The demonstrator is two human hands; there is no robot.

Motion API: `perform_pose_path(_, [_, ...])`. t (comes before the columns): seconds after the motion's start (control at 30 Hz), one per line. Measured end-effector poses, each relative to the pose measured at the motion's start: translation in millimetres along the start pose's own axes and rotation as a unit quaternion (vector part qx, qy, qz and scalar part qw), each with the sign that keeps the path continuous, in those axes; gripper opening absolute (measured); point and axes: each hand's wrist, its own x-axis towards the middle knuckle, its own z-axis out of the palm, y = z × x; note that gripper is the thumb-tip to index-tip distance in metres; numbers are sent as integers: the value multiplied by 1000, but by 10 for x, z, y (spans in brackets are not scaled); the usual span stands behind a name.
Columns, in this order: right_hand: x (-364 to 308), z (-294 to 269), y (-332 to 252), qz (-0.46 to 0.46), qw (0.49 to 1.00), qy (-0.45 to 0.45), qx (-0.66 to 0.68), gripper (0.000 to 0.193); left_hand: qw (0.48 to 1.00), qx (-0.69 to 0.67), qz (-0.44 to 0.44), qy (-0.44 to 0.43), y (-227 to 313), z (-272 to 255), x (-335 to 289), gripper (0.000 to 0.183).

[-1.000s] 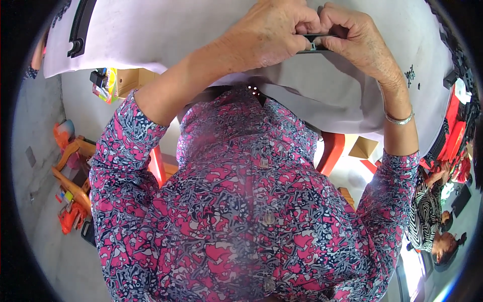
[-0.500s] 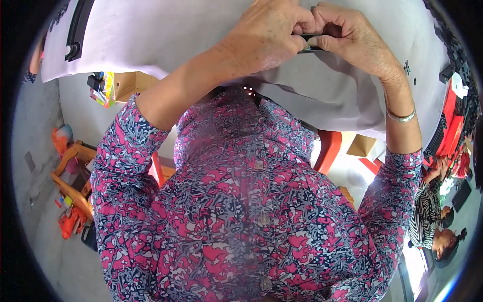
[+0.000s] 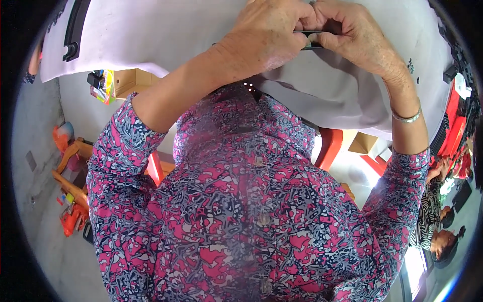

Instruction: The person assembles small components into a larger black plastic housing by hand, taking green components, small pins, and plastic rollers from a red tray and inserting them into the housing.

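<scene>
My left hand [image 3: 274, 40] and my right hand [image 3: 354, 40] meet over the pale cloth-covered table [image 3: 166, 35]. Between them they pinch a slim black piece [image 3: 316, 47], probably a strip-like part. Both thumbs press at its middle, where a small light greenish bit shows by the left thumb. The fingers cover most of the piece, so its full shape is hidden. At the table's left lies a long black strip [image 3: 75, 31] with a rounded, notched end, apart from my hands. Small dark bits [image 3: 410, 65] rest to the right of my right wrist.
Black parts are heaped along the right rim beside red material [image 3: 455, 136] and a white crumpled piece [image 3: 462, 86]. A cardboard box [image 3: 126, 83] stands below the table's left edge. Red chair parts [image 3: 329, 148] flank me. Other people [image 3: 443, 241] sit at the right.
Both hands stay pinched on the black piece and have shifted slightly upward in the picture. My right wrist and elbow have swung a little outward to the right.
</scene>
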Motion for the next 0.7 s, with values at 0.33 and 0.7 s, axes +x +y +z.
perform_pose_path(0.33, [16, -27, -236, 7, 997, -38, -73, 14, 979, 110, 159, 60, -200, 69, -61, 15])
perform_pose_path(0.7, [79, -40, -259, 7, 992, -75, -104, 18, 995, 82, -40, -28, -62, -35, 29, 18])
